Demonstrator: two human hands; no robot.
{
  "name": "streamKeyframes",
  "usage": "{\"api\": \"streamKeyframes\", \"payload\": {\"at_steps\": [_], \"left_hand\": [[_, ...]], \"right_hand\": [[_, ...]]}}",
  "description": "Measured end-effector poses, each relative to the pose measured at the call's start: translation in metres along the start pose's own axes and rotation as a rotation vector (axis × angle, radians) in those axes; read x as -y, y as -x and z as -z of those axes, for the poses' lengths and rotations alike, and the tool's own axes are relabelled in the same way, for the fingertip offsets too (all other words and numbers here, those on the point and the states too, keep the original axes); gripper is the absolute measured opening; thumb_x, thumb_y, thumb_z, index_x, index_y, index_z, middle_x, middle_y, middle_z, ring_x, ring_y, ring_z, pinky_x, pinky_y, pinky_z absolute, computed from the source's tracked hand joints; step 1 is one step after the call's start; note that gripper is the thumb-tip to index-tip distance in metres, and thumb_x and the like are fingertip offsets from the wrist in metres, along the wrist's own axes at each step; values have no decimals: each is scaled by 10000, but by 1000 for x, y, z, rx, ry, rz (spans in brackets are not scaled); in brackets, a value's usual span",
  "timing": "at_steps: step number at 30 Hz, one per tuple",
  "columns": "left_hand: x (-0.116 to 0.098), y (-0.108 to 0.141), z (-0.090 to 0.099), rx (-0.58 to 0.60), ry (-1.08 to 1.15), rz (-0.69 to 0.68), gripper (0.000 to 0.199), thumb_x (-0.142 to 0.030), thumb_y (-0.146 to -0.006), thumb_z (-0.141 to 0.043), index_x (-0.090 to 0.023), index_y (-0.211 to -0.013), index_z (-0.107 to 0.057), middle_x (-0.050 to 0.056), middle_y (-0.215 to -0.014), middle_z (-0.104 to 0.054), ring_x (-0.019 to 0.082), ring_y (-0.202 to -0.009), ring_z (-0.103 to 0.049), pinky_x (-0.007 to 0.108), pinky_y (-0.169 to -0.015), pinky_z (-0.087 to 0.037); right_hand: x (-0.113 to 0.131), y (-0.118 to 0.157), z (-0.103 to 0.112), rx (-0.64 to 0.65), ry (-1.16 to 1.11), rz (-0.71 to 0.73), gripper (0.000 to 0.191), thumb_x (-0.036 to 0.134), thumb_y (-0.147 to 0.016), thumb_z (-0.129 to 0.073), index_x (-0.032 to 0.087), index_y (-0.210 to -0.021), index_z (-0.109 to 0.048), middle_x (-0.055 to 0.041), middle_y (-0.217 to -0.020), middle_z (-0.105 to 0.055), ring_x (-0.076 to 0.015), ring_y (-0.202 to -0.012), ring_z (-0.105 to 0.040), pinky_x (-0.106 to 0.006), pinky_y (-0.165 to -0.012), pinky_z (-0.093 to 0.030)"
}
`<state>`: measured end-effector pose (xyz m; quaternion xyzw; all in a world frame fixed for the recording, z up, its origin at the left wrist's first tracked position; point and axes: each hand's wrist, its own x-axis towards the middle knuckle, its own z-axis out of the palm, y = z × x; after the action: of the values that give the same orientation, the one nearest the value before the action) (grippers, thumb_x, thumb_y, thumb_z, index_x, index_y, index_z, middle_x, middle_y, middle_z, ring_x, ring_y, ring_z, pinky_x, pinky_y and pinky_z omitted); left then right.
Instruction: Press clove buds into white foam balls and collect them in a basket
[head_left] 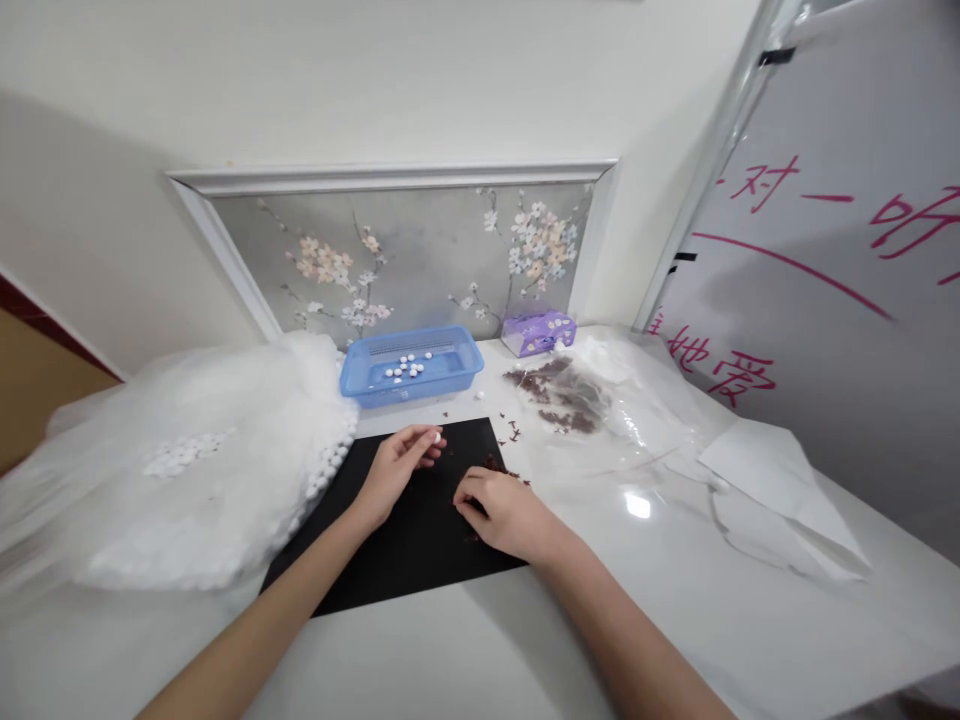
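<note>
Nearest are both bare forearms, reaching in over a white marble-look surface [600,620] to a flat black rectangular mat [390,560]. The left hand [397,472] is closed to a pinch, with a small round white piece [433,436] held at the fingertips above the far part of the mat. The right hand [502,510] is curled, fingers pointing down among small dark reddish-brown flakes [495,465] scattered on the mat's far right side; can't tell if it has a flake, the fingers hide that. A few more flakes lie just off the mat on the surface.

Handling: fingertip pinch looks right for parts this small. A light grip should stop the white piece squashing or popping out, and working low over the black mat keeps stray flakes easy to see and pick up.

Left of the mat, a large clear plastic bag of white round pieces [187,500] sits bulging, its edge just beside the mat. Right of the mat, a flattened clear plastic bag with dark reddish-brown flakes [559,395] lies on the surface, and a folded white paper sheet [780,480] is further right. Further on, a shallow rectangular blue plastic basket [360,378] holds a small cluster of white round pieces [405,368], and one loose white piece [478,396] lies just outside it. A small purple patterned tissue box [538,333] stands at the back, below a framed blossom-pattern wall panel [405,250]. Far right is a glass panel with red writing [810,270].
</note>
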<state>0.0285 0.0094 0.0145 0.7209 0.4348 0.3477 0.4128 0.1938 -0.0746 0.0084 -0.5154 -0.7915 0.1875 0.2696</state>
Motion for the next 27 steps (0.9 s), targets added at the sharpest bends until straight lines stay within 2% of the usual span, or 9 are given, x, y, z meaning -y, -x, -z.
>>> {"api": "streamKeyframes", "payload": {"at_steps": [3,6,11,14,19,24,27], "left_hand": [[1,32,4,-15,93,90,389,-451,-839,-475,-146,-1046,-598,96,-842,-707,166,-728,-651,284,-680,-509],[-3,47,1,-65,295,211,355,-406,-790,-580,-160,-1044,-611,82,-864,-704,149,-753,-637,263,-716,-492],[-6,47,-4,-119,475,283,294,-362,-734,-664,-175,-960,-653,55,-870,-702,129,-772,-618,236,-746,-467],[-2,46,-4,-133,495,286,282,-373,-735,-660,-184,-944,-656,47,-868,-701,128,-779,-618,237,-748,-465],[-2,47,-3,-118,498,290,279,-371,-732,-663,-184,-938,-658,49,-860,-707,140,-791,-624,253,-755,-466],[-6,49,-3,-72,476,276,291,-342,-711,-685,-186,-953,-641,53,-897,-714,150,-799,-629,273,-760,-467],[-6,52,-4,-6,445,239,238,-323,-701,-699,-192,-893,-651,33,-845,-713,148,-797,-631,266,-756,-467]], "right_hand": [[0,-2,-2,-35,-23,-1,144,157,-842,-477,200,-796,-606,-7,-853,-616,-126,-742,-588,-227,-653,-422],[-1,-2,-2,-61,-64,-22,135,195,-858,-481,205,-833,-613,-8,-857,-619,-127,-742,-585,-227,-640,-427],[-6,1,-1,-3,-108,-8,212,105,-816,-479,206,-919,-635,-18,-943,-624,-120,-753,-586,-227,-662,-448],[-8,0,-2,8,-108,-12,213,78,-820,-460,194,-842,-637,-24,-904,-618,-130,-791,-587,-239,-705,-449],[-6,0,-4,1,-89,-13,162,109,-838,-459,187,-790,-593,-20,-857,-592,-127,-761,-574,-240,-687,-441],[-1,-1,-4,-144,-146,-48,132,185,-866,-442,191,-809,-561,-16,-826,-549,-110,-651,-520,-236,-603,-420],[4,-2,-6,-274,-323,-58,143,257,-871,-456,189,-795,-556,-16,-788,-539,-102,-601,-484,-232,-560,-404]]}}
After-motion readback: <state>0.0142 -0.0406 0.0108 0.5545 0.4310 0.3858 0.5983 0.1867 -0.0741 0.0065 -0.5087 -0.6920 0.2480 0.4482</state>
